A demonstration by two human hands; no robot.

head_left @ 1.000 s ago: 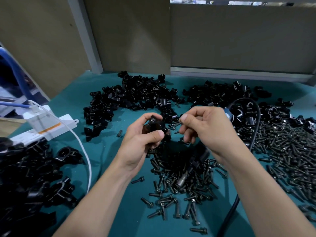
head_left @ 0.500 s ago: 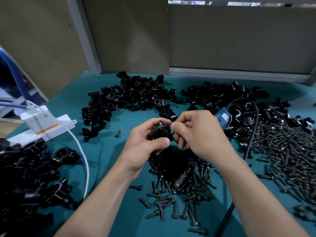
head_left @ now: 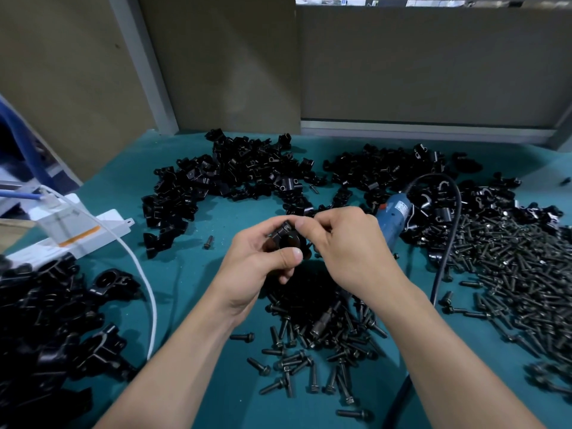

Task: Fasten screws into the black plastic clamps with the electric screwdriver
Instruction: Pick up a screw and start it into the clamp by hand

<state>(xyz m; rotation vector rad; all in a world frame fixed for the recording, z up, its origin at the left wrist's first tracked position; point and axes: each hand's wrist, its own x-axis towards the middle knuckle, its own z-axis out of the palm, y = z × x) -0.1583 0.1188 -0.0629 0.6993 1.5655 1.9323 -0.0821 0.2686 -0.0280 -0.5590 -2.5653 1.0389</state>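
Observation:
My left hand (head_left: pixel 260 267) holds one black plastic clamp (head_left: pixel 286 238) above the teal table, thumb across its front. My right hand (head_left: pixel 349 243) meets it from the right, thumb and forefinger pinched at the clamp's top lug on a small screw that the fingertips mostly hide. The electric screwdriver passes under my right hand: its blue rear end (head_left: pixel 394 218) shows behind the hand, and its metal chuck (head_left: pixel 322 323) rests among loose screws (head_left: pixel 309 360). Whether the lower fingers grip it is hidden.
Heaps of black clamps (head_left: pixel 235 178) lie at the back, with more at the left front (head_left: pixel 46 329). A large spread of screws (head_left: pixel 510 267) covers the right. The screwdriver's black cable (head_left: pixel 445 252) loops right of my hand. A white cable (head_left: pixel 145 280) and white box (head_left: pixel 62 230) sit left.
My hands, apart a second ago, have come together. The right hand's pinched fingers moved left onto the top of the clamp in my left hand.

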